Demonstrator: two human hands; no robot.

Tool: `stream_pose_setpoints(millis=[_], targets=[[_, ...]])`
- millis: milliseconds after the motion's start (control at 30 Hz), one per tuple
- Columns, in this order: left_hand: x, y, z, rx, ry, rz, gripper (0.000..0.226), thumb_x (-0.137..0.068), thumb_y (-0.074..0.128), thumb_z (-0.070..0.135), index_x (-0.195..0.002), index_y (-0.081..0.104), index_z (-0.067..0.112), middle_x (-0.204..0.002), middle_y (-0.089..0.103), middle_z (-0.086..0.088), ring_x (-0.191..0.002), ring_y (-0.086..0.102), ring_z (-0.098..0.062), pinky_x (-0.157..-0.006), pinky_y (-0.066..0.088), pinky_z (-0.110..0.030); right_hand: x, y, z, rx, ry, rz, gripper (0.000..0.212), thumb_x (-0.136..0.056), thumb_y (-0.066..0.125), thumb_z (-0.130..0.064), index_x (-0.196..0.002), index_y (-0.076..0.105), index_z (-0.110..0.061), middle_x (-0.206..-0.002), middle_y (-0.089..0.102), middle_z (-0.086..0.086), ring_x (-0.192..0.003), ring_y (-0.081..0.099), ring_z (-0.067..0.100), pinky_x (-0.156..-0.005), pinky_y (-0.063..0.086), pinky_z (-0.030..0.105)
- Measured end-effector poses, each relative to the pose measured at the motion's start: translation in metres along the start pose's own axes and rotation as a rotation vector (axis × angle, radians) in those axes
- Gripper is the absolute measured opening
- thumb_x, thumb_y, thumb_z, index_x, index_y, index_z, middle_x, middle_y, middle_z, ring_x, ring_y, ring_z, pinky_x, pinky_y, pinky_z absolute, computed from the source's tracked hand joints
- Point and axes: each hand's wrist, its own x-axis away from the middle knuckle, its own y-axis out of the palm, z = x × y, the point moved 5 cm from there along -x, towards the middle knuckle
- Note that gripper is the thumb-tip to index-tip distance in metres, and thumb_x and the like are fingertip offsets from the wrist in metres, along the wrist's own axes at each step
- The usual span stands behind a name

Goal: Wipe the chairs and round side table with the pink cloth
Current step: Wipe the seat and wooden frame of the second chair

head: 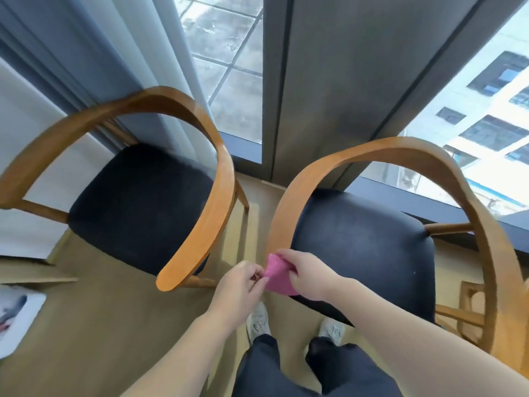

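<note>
Two wooden chairs with curved backrests and dark seats stand side by side facing me. The left chair [137, 202] is left of centre, the right chair [363, 242] is right of centre. Both hands hold the pink cloth [279, 277] over the front left corner of the right chair's seat. My left hand [243, 285] pinches the cloth's left edge. My right hand [306, 275] grips the cloth from the right and covers part of it. The round side table is not in view.
A tall window [229, 67] and its dark frame [329, 81] rise behind the chairs, with a grey curtain [94, 58] at the left. My legs and shoes [259, 319] stand on the wooden floor between the chairs. A white object [17, 316] lies at the far left.
</note>
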Motion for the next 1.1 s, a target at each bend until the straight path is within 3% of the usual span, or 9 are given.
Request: stream_pose_setpoints(millis=[67,300,467,500,600,667,800,933,1100], targets=[[-0.01,-0.004,-0.016,0.022,-0.049,0.038,0.005,-0.092,0.058,0.026,-0.091,0.062,0.022,-0.087,0.055,0.014,-0.082,0.054,-0.003,-0.075,0.049,-0.029,-0.026,0.007,0.001,0.035,0.013,-0.033,0.046,-0.092,0.038,-0.008,-0.134,0.049,-0.022,-0.115,0.063,0.002,-0.102,0.061,0.024,-0.085,0.052,0.036],[-0.037,0.01,-0.054,0.02,-0.261,0.125,0.014,-0.094,0.052,0.021,-0.103,0.062,0.024,-0.099,0.054,0.016,-0.09,0.054,-0.003,-0.079,0.048,-0.026,-0.098,0.007,0.031,0.333,-0.108,-0.02,0.037,-0.1,0.041,-0.017,-0.137,0.044,-0.018,-0.117,0.047,0.006,-0.097,0.053,0.028,-0.083,0.047,0.037],[-0.035,0.02,-0.06,0.05,-0.341,0.176,0.016,-0.093,0.051,0.016,-0.095,0.064,0.024,-0.094,0.055,0.016,-0.086,0.054,-0.001,-0.076,0.048,-0.026,-0.092,0.011,0.027,0.643,-0.494,0.004,0.081,-0.069,0.084,-0.021,-0.138,0.045,-0.006,-0.132,0.051,0.018,-0.119,0.05,0.036,-0.102,0.045,0.046],[-0.034,0.02,-0.059,0.049,-0.353,0.196,0.017,-0.093,0.05,0.015,-0.093,0.064,0.025,-0.093,0.055,0.017,-0.086,0.054,0.001,-0.074,0.047,-0.024,-0.089,0.013,0.024,0.666,-0.605,0.021,0.079,-0.066,0.085,-0.023,-0.134,0.049,-0.003,-0.13,0.053,0.019,-0.12,0.05,0.038,-0.105,0.042,0.047],[-0.034,0.019,-0.059,0.036,-0.365,0.255,0.019,-0.092,0.05,0.014,-0.088,0.062,0.028,-0.09,0.056,0.017,-0.084,0.053,0.003,-0.07,0.043,-0.021,-0.08,0.023,0.015,0.659,-0.901,0.097,0.041,-0.099,0.045,-0.032,-0.127,0.056,-0.004,-0.13,0.056,0.018,-0.125,0.047,0.038,-0.115,0.027,0.046],[-0.035,0.02,-0.059,0.024,-0.371,0.265,0.017,-0.092,0.051,0.014,-0.089,0.063,0.025,-0.09,0.056,0.017,-0.084,0.053,0.002,-0.071,0.044,-0.021,-0.086,0.034,0.023,0.738,-0.895,0.04,0.048,-0.104,0.028,-0.036,-0.129,0.056,-0.007,-0.138,0.052,0.017,-0.132,0.042,0.037,-0.117,0.021,0.047],[-0.036,0.022,-0.062,-0.011,-0.375,0.323,0.016,-0.092,0.052,0.01,-0.094,0.065,0.019,-0.092,0.055,0.017,-0.084,0.052,0.001,-0.075,0.041,-0.015,-0.101,0.052,0.042,0.888,-0.849,-0.077,0.052,-0.102,0.03,-0.044,-0.136,0.052,-0.011,-0.149,0.043,0.015,-0.141,0.031,0.037,-0.12,0.013,0.051],[-0.041,0.025,-0.064,-0.017,-0.394,0.331,0.017,-0.093,0.052,0.009,-0.097,0.065,0.018,-0.096,0.056,0.015,-0.088,0.051,0.003,-0.076,0.036,-0.006,-0.108,0.049,0.047,0.865,-0.91,-0.077,0.048,-0.103,0.028,-0.04,-0.124,0.058,-0.009,-0.13,0.057,0.015,-0.129,0.042,0.039,-0.118,0.017,0.05],[-0.051,0.029,-0.06,-0.01,-0.391,0.309,0.016,-0.094,0.05,0.011,-0.1,0.064,0.018,-0.099,0.056,0.015,-0.091,0.051,0.001,-0.079,0.039,-0.013,-0.124,0.025,0.051,0.873,-0.941,-0.033,0.043,-0.102,0.031,-0.04,-0.122,0.057,-0.012,-0.124,0.059,0.012,-0.123,0.046,0.038,-0.116,0.022,0.049]])
